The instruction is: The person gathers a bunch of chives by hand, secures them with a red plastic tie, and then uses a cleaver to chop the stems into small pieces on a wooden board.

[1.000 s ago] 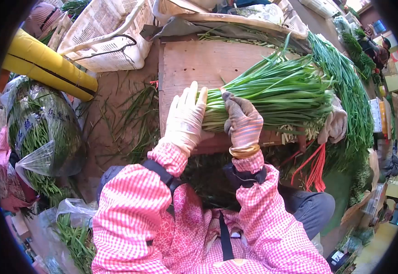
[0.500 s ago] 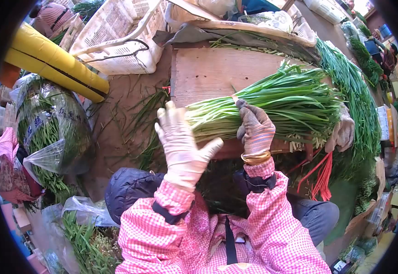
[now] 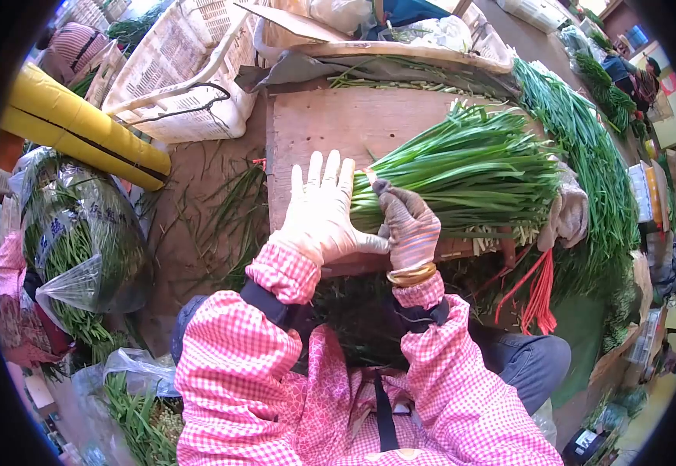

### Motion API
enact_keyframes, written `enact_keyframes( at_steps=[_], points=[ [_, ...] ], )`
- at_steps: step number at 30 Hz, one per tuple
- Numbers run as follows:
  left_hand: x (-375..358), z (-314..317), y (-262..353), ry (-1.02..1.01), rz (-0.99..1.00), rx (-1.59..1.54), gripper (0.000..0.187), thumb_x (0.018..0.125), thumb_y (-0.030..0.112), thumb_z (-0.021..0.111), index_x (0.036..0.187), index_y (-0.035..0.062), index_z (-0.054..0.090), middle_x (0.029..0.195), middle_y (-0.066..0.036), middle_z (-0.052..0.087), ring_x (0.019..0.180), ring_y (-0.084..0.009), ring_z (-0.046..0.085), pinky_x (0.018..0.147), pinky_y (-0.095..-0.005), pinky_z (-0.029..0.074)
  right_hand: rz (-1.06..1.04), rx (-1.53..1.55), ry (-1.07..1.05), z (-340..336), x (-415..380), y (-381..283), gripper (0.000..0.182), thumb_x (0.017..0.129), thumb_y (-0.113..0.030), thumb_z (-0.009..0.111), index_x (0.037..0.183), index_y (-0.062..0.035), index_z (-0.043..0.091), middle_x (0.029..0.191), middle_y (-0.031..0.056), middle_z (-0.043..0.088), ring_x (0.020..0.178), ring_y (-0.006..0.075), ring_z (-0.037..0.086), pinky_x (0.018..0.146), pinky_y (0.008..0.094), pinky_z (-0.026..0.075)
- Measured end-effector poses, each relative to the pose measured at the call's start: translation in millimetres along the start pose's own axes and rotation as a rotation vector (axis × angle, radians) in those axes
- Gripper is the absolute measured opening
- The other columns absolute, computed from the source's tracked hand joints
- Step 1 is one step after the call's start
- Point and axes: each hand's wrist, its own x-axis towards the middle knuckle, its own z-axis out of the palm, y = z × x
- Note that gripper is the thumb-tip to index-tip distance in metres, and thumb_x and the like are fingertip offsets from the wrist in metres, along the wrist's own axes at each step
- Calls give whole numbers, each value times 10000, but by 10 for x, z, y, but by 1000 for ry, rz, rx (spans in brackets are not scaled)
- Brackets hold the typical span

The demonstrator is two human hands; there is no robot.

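Observation:
A thick bunch of long green leafy stalks (image 3: 477,171) lies across a brown wooden board (image 3: 314,124), with its pale ends to the left and a narrow tie near them. My left hand (image 3: 322,206), in a pale glove, is flat with fingers spread against the bunch's pale ends. The striped, dark-tipped glove on my right hand (image 3: 409,225) has its fingers closed on the tie at the near side of the bunch. The thumb of my left hand comes close to my right fingers.
White plastic crates (image 3: 198,70) stand behind the board. At left are a yellow pole (image 3: 81,124) and a clear bag of greens (image 3: 81,233). More long greens (image 3: 586,163) and red strips (image 3: 540,295) lie at right. A person (image 3: 78,46) is at upper left.
My left hand has moved right, from above the board's left edge onto the pale stalk ends. My right hand remains at the tie, and the whole view has shifted slightly.

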Motion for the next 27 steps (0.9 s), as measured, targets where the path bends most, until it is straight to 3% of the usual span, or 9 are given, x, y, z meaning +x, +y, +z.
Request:
enact_keyframes(
  at_steps=[6, 10, 13, 15, 16, 18, 21, 24, 27],
  points=[
    [81, 349, 24, 218, 75, -239, 939, 534, 341, 791, 1281, -14, 345, 1134, -178, 507, 1057, -338, 493, 960, -405, 370, 53, -70, 3, 33, -119, -72, 190, 836, -101, 629, 991, 6, 650, 736, 13, 639, 448, 33, 465, 394, 185, 338],
    [37, 531, 114, 254, 27, -199, 742, 616, 215, 683, 1253, -8, 376, 1057, -173, 528, 1050, -338, 489, 1003, -411, 332, -611, -612, -93, -111, -134, 202, 143, 829, -18, 606, 953, 32, 657, 806, 51, 666, 629, 77, 576, 578, 209, 476],
    [39, 282, 164, 155, 70, 2, 619, 711, 205, 598, 1251, -9, 387, 1187, -205, 480, 1181, -373, 411, 1067, -449, 245, -414, -500, -117, -116, -92, 128, 153, 825, -4, 608, 963, 52, 643, 865, 80, 670, 762, 94, 596, 713, 225, 485],
    [175, 485, 136, 368, 26, 70, 584, 755, 195, 561, 1269, -11, 376, 1283, -224, 413, 1228, -373, 375, 1073, -461, 230, -165, -352, -54, 61, -98, -114, 150, 834, -24, 608, 958, 52, 641, 914, 86, 669, 828, 107, 596, 766, 231, 474],
    [225, 565, 131, 475, 1, 106, 568, 777, 189, 543, 1278, -13, 370, 1332, -233, 379, 1252, -373, 357, 1076, -468, 222, -142, -180, -47, 39, -33, -33, 146, 836, -38, 605, 951, 43, 644, 858, 67, 665, 701, 85, 586, 644, 212, 477],
    [163, 595, 165, 320, -38, -88, 580, 794, 166, 539, 1313, -8, 344, 1399, -243, 300, 1281, -366, 326, 1074, -469, 220, 114, -88, -2, 72, -61, -132, 146, 831, -46, 609, 947, 34, 645, 752, 37, 638, 544, 50, 515, 494, 196, 414],
    [133, 610, 178, 389, -32, -120, 610, 759, 155, 574, 1309, 3, 360, 1330, -208, 406, 1219, -327, 411, 1020, -418, 318, -70, -277, -29, 45, -90, -24, 141, 822, -56, 618, 935, 23, 648, 643, -3, 584, 469, 30, 440, 429, 197, 346],
    [181, 507, 99, 185, -35, -291, 683, 717, 233, 596, 1308, 2, 345, 1160, -159, 511, 1090, -285, 499, 960, -437, 361, -317, -662, -197, -48, 35, 74, 171, 825, -81, 629, 965, 18, 639, 667, 1, 588, 494, 35, 453, 448, 203, 361],
    [165, 587, 103, 346, 21, -263, 691, 657, 283, 668, 1239, 6, 419, 1018, -125, 558, 968, -285, 551, 851, -392, 423, -77, -921, -429, -129, 79, -321, 226, 818, -185, 628, 1011, -68, 644, 853, 131, 655, 746, 253, 637, 636, 322, 507]
  ],
)
